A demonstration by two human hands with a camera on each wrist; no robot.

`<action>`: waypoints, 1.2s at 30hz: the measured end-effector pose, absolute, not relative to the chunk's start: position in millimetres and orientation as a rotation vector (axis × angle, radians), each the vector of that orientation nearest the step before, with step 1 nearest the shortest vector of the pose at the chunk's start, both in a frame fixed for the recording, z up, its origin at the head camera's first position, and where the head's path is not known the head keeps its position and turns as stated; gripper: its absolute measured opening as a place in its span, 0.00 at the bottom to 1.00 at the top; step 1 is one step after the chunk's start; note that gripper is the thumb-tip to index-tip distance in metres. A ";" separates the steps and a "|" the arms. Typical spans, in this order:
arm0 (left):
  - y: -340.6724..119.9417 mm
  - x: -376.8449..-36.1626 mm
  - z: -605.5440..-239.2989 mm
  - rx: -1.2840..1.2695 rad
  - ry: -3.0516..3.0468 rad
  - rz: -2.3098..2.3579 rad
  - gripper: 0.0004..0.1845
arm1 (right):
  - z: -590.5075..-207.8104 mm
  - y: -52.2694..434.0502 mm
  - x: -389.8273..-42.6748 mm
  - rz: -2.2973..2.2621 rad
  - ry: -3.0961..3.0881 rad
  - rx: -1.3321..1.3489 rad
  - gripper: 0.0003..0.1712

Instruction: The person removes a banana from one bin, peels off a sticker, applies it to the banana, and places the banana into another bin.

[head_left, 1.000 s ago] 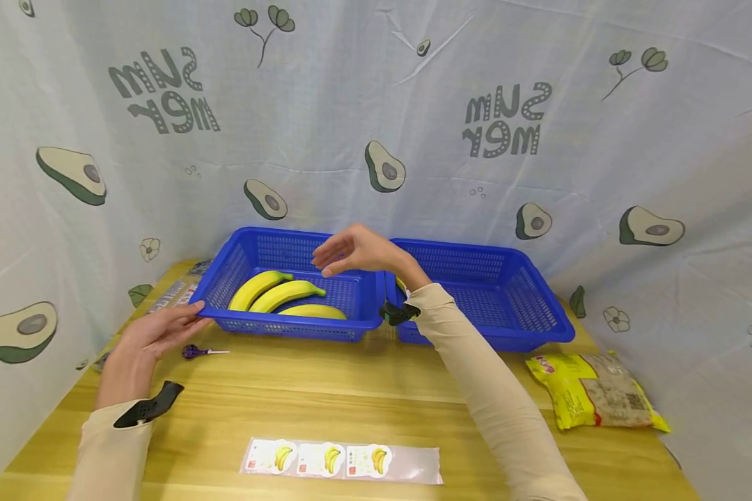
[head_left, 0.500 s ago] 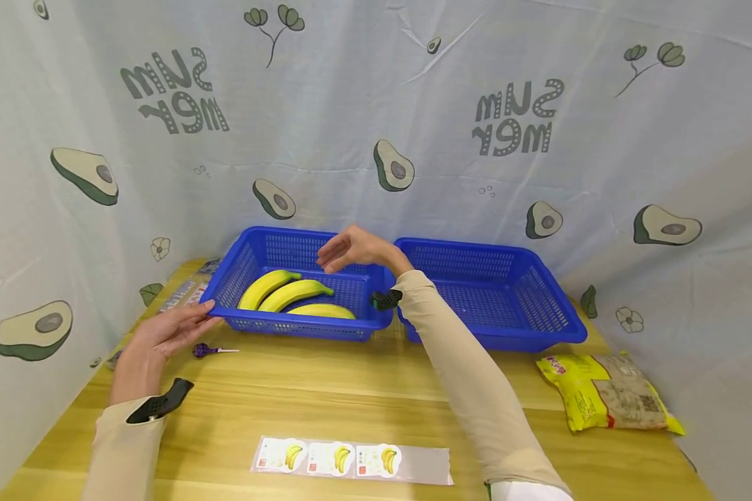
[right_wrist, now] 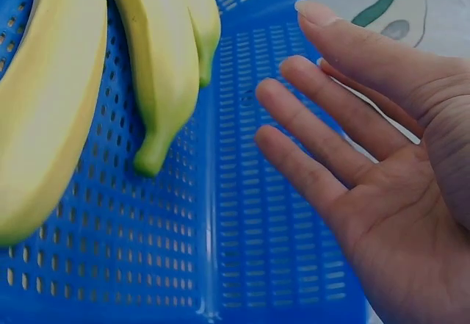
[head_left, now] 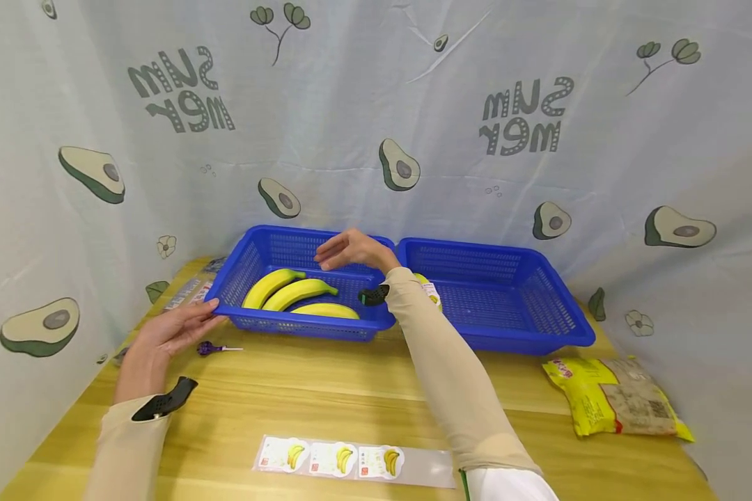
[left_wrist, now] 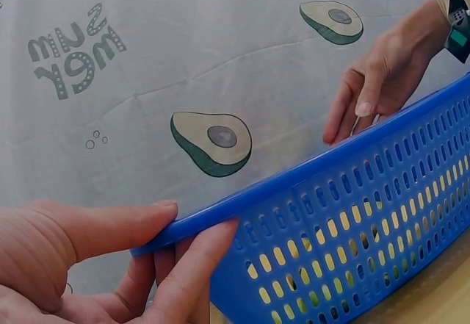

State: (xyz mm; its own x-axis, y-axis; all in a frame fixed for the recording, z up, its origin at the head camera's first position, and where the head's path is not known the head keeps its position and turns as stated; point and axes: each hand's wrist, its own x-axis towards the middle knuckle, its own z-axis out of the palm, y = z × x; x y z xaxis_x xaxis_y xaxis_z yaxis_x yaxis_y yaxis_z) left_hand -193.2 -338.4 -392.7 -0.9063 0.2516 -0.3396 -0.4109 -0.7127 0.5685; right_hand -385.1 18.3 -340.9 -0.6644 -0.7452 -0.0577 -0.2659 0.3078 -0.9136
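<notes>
Left hand (head_left: 166, 335) fingers pinch the left basket (head_left: 301, 327) rim's near-left corner; right hand (head_left: 351, 249), fingers wide, hovers above bananas (head_left: 288, 291) inside.

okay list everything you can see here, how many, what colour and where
Baskets: 2, blue, side by side at the table's back; left basket, right basket.
Bananas: 3, yellow, in left basket; one labelled banana in right basket.
Sticker strip: 1, white, front edge.
Scissors: 1, purple, beside left basket.
Packet: 1, yellow, table's right.
Table: 1, wooden.
Left hand: pinches left basket's rim.
Right hand: fingers straight, above the bananas.
</notes>
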 end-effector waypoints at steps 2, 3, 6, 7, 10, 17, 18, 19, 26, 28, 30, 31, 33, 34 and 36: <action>-337.4 -194.8 -393.1 -0.322 0.936 2.595 0.09 | -343.2 18.5 -385.7 -1.330 2.115 -0.886 0.30; -337.2 -195.4 -393.4 -0.314 0.931 2.597 0.09 | -344.3 18.5 -385.8 -1.326 2.124 -0.882 0.29; -337.1 -196.2 -393.8 -0.311 0.950 2.608 0.10 | -347.8 17.2 -385.8 -1.301 2.148 -0.867 0.29; -337.4 -195.9 -393.6 -0.318 0.955 2.610 0.09 | -349.2 16.6 -386.0 -1.293 2.154 -0.859 0.30; -338.8 -194.6 -392.7 -0.334 0.977 2.612 0.10 | -353.5 13.6 -386.7 -1.289 2.162 -0.832 0.30; -341.8 -192.6 -390.8 -0.287 1.001 2.606 0.08 | -363.1 3.8 -387.0 -1.224 2.190 -0.840 0.28; -341.5 -192.5 -391.0 -0.280 1.008 2.603 0.08 | -364.2 2.8 -386.5 -1.208 2.198 -0.842 0.27; -341.1 -192.5 -391.6 -0.267 1.016 2.598 0.08 | -365.2 2.1 -385.9 -1.194 2.207 -0.842 0.27; -336.8 -194.6 -397.8 -0.266 1.049 2.587 0.09 | -373.4 2.8 -382.9 -1.157 2.248 -0.794 0.26; -336.6 -195.2 -399.2 -0.247 1.051 2.584 0.09 | -376.7 2.5 -383.5 -1.139 2.260 -0.793 0.26; -336.9 -194.6 -399.1 -0.237 1.054 2.585 0.09 | -378.6 1.0 -384.2 -1.113 2.270 -0.792 0.26; -337.4 -194.8 -399.0 -0.238 1.054 2.586 0.10 | -379.0 -0.2 -384.7 -1.093 2.282 -0.787 0.26; -338.1 -194.8 -398.7 -0.232 1.061 2.581 0.10 | -379.3 -2.4 -385.1 -1.061 2.300 -0.779 0.27; -338.1 -194.7 -398.5 -0.238 1.064 2.582 0.10 | -379.6 -3.1 -385.1 -1.047 2.307 -0.773 0.27; -337.9 -195.4 -398.7 -0.238 1.074 2.581 0.10 | -380.3 -3.9 -384.9 -1.024 2.324 -0.763 0.27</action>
State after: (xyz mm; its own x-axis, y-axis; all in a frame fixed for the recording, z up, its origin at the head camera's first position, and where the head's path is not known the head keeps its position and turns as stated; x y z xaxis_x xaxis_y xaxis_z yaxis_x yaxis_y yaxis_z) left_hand -195.4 -337.9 -398.7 -0.9302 0.2400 -0.2776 -0.3661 -0.6595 0.6566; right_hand -384.9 -3.9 -380.3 -0.7264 -0.6567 -0.2029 -0.2932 0.5630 -0.7727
